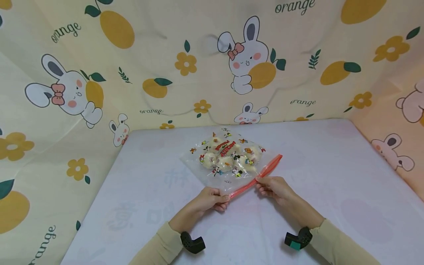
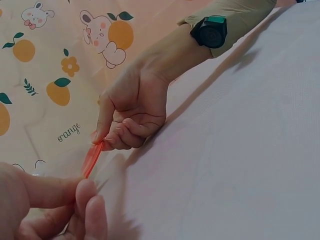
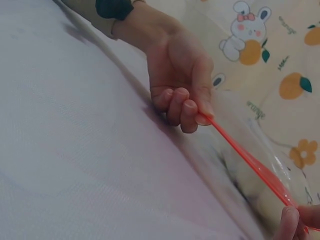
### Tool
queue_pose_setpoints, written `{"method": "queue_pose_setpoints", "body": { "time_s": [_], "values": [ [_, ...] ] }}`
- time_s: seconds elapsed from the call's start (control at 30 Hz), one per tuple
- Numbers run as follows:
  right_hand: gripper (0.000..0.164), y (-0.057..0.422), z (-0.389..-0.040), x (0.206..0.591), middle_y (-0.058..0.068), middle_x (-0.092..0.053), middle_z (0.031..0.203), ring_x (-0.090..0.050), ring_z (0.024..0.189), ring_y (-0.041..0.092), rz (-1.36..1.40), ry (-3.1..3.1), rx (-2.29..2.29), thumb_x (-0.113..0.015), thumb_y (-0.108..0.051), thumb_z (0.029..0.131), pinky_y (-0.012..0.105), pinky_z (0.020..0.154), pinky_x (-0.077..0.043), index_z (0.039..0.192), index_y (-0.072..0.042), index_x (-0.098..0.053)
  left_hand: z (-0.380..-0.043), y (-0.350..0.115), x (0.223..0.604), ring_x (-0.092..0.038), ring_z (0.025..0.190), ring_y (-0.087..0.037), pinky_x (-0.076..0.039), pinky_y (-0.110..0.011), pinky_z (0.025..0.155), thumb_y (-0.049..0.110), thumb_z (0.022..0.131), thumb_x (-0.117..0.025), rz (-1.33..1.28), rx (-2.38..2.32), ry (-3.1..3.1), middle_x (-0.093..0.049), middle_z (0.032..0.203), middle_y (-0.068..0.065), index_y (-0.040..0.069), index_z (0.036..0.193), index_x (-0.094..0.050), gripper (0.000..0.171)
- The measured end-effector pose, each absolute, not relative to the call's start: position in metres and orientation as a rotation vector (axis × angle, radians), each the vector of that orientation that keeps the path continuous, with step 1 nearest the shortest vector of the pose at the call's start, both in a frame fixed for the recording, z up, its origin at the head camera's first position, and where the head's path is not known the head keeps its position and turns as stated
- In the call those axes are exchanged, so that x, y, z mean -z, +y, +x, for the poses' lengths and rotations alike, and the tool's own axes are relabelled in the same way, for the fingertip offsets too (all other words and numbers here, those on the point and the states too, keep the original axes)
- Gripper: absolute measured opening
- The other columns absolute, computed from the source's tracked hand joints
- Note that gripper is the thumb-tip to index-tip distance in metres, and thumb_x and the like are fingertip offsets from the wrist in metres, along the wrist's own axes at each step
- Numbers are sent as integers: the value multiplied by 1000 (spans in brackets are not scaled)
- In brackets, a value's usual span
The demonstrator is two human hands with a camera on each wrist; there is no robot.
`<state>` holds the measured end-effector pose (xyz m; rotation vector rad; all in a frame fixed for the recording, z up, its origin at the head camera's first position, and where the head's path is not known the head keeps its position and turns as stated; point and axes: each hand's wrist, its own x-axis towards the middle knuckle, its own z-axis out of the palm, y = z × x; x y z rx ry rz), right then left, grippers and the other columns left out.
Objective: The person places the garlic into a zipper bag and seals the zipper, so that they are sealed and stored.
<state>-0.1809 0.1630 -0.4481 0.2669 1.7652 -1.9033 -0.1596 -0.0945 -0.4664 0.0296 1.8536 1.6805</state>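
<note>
A clear zip bag with cartoon prints and a red zip strip lies on the table in the head view. Inside it show several pale, rounded pieces. At the strip's near left end, my left hand pinches it between thumb and fingers. My right hand grips the strip around its middle, and the rest of the red edge runs on past it to the far right corner. The right wrist view shows the red strip stretched between both hands.
A white cloth covers the table. Behind it hangs a cream curtain printed with rabbits and oranges, which also closes off the left and right sides. Dark wrist cameras sit on both sleeves.
</note>
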Motion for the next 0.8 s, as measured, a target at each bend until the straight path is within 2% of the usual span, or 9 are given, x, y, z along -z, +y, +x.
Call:
{"method": "queue_pose_setpoints", "body": {
  "time_s": [0.3, 0.63, 0.8],
  "values": [
    [17, 168, -182, 446, -9, -66, 68, -56, 59, 0, 311, 1797, 1900, -59, -19, 95, 13, 59, -51, 81, -15, -66, -161, -98, 467, -60, 56, -2, -55, -16, 55, 7, 91, -63, 18, -1697, 1835, -64, 62, 7, -6, 88, -66, 14],
    [19, 170, -182, 447, -10, -67, 66, -57, 58, -2, 285, 1764, 1934, -61, -19, 95, 12, 58, -52, 78, -17, -68, -162, -101, 467, -59, 55, -2, -53, -15, 54, 7, 91, -62, 11, -1709, 1801, -64, 62, 7, 2, 80, -64, 13],
    [18, 171, -183, 448, -10, -67, 67, -57, 58, -1, 295, 1773, 1929, -60, -18, 95, 12, 58, -52, 78, -16, -68, -162, -101, 466, -60, 55, -2, -54, -16, 55, 7, 91, -62, 5, -1702, 1804, -65, 63, 6, 1, 82, -64, 11]
  ]
}}
